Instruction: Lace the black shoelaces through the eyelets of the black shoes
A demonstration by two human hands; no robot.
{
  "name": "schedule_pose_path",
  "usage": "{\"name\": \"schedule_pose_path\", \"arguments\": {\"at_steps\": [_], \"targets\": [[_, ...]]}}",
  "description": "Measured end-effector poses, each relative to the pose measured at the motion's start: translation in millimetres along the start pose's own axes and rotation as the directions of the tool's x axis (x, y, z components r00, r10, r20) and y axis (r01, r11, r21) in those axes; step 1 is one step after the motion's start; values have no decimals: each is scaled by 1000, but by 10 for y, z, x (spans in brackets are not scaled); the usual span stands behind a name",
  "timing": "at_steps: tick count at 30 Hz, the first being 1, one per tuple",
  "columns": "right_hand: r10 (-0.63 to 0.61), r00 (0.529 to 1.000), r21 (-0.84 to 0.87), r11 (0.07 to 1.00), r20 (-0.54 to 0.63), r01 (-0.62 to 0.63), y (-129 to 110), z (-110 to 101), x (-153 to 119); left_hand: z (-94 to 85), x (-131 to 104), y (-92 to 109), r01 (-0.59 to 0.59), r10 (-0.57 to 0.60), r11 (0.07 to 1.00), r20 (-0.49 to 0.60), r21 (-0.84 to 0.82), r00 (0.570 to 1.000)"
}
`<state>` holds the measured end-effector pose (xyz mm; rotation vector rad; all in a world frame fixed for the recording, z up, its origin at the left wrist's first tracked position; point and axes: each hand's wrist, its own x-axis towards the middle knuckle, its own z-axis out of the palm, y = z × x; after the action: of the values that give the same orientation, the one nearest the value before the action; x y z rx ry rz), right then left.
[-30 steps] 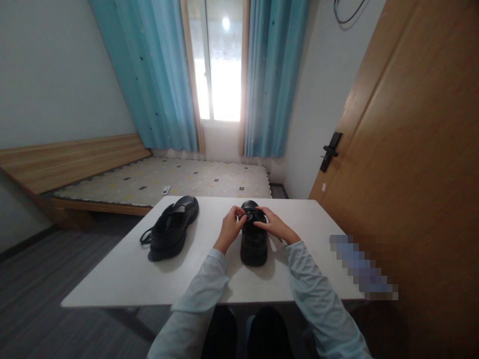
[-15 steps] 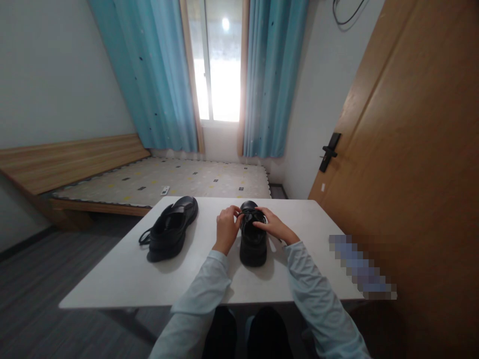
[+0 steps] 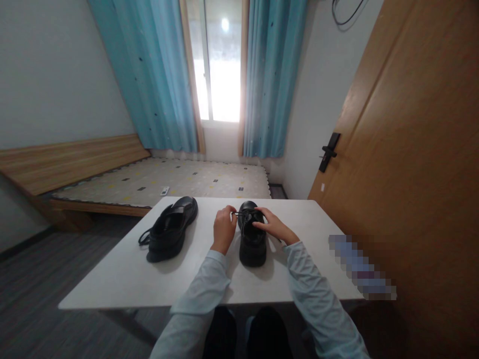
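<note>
Pinching a lace (image 3: 236,213), the left hand (image 3: 223,228), at the black shoe's (image 3: 253,252) ten o'clock, could skew it by overtugging; the right hand (image 3: 276,227) half-curls at two, hold unclear.

From afar I see a white table (image 3: 127,284) carrying one black shoe (image 3: 167,243) toward its left and another black shoe (image 3: 253,252) near its middle, and beyond it a patterned bed (image 3: 205,177) with a small white device (image 3: 164,191) on top.

I see two shoes (image 3: 252,253) | two hands (image 3: 224,230) | one table (image 3: 123,281) | one bed (image 3: 183,179) | two curtains (image 3: 149,75) | one window (image 3: 225,75) | one door (image 3: 411,149)
</note>
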<state>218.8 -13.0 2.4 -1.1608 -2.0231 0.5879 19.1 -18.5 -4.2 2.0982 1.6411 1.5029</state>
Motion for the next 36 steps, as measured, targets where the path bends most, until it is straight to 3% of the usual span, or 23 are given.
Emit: {"name": "schedule_pose_path", "arguments": {"at_steps": [3,9,12,16,20,26,36], "targets": [[4,1000,5,1000,4,-4,-8,-2,-2,0,24,15,85,-71,970,69,-227,995],[22,1000,9,1000,9,-22,-15,-4,-3,-9,73,60,237,-174,760,162,-606,971],[23,1000,9,1000,8,-23,-15,-6,-1,-13,70,90,287,-197,656,209,-698,958],[23,1000,14,1000,12,-23,-36,-17,-7,-10,65,106,266,-195,619,183,-739,964],[31,999,11,999,17,-31,-57,-19,-13,-14,76,88,220,-167,667,144,-712,975],[40,999,13,999,15,-40,-33,-6,-5,-83,74,107,133,-132,848,40,-514,990],[22,1000,20,1000,5,-22,-1,3,4,-111,50,102,84,-113,927,-59,-364,992]]}}
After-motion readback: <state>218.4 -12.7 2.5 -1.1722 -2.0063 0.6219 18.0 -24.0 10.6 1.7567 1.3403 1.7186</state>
